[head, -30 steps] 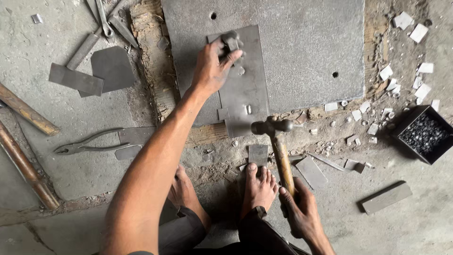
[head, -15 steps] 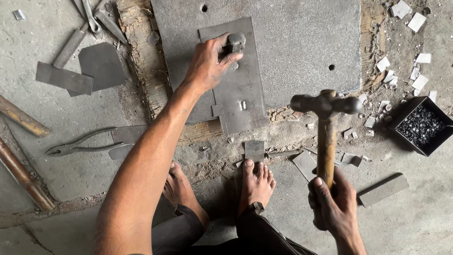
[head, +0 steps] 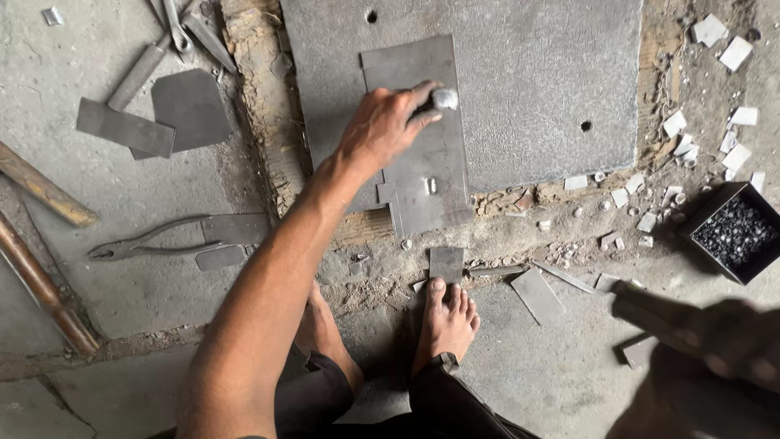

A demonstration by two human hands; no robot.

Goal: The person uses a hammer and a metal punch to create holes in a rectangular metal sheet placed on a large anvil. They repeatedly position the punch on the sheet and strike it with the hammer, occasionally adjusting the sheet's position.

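Grey sheet-metal strip [head: 422, 154] lay flat on a large steel plate [head: 528, 81], far of centre in the scene, its near end overhanging the plate edge onto rubble. The left hand [head: 382, 130] reached out over the strip, fingers and thumb pinched around a short metal punch [head: 444, 99] that stood on the strip's far half. The right hand [head: 735, 341] sat near and right, heavily blurred; it appeared clenched around a dark handle [head: 650, 313], though the blur left the grip itself hard to judge. Head of that tool not visible.

Both bare feet rested near centre, the right foot [head: 447, 321] with toes just touching a small square metal offcut [head: 445, 264]. Pliers [head: 154, 244] lay on the concrete to the left, well apart from the hands. A black box of small dark pieces [head: 735, 232] stood at the right, with pale square chips [head: 674, 130] scattered far of it. Flat grey sheet scraps [head: 162, 114] lay at far left.
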